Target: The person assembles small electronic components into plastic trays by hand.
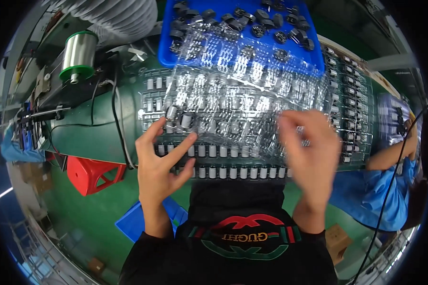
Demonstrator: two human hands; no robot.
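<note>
My left hand [159, 164] is at the left end of the clear plastic trays, its fingers apart. One fingertip is close to a small silver-grey cylinder [171, 113]; whether they touch I cannot tell. A second grey cylinder [187, 120] lies beside it on a clear blister tray [252, 88], which rests tilted over other trays and the blue bin's edge. My right hand [314, 154] hovers over the tray's right side, blurred by motion, with its fingers curled. Rows of white-grey cylinders [223, 151] sit in the tray underneath, along the near table edge.
A blue bin [165, 50] of dark round parts stands at the back. Solder wire on a spool [81, 52] is at the left, near cables on the green table [95, 137]. A red stool [88, 173] stands below. At right, another person's arm [390, 154] reaches across.
</note>
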